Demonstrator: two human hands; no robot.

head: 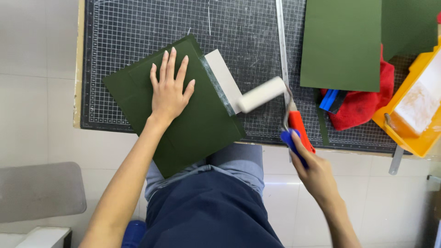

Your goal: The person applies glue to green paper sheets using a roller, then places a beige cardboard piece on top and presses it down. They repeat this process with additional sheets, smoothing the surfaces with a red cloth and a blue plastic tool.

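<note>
**Head view: roller at the grey strip, dark green sheet pinned flat**

Head camera shows the left hand (169,89), fingers spread apart, pressing a dark green sheet (183,119) onto the gridded cutting mat (138,27) at centre frame. The right hand (317,172), fingers clamped on the handle, sets the white roller (262,94) against a bare grey strip (223,76) at the sheet's right edge. That strip looks unfinished. A yellow tray (425,138) sits at far right.
</note>
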